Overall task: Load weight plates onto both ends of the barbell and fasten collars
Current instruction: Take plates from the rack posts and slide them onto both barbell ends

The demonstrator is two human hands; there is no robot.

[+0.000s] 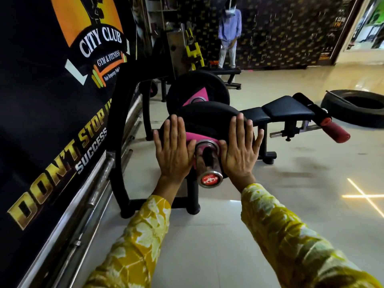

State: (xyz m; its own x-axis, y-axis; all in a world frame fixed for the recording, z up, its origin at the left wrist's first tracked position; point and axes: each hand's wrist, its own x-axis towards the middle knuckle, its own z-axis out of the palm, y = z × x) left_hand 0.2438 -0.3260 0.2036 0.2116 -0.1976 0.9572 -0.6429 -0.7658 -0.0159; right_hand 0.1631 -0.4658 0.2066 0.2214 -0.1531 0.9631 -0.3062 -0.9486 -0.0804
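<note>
A chrome barbell sleeve [207, 163] with a red end cap points toward me. On it sits a black weight plate with pink panels [205, 119]. My left hand [173, 150] lies flat against the plate's face left of the sleeve, fingers spread. On the other side of the sleeve, my right hand [240, 149] presses flat on the plate the same way. A larger black and pink plate [197, 90] sits on the bar behind the first. I see no collar.
The bar rests on a black bench rack [122, 125] beside a banner wall and steel rail [97, 183] at left. A padded bench [286, 109] extends right. A tyre [357, 107] lies on the floor far right. A person [228, 36] stands at the back.
</note>
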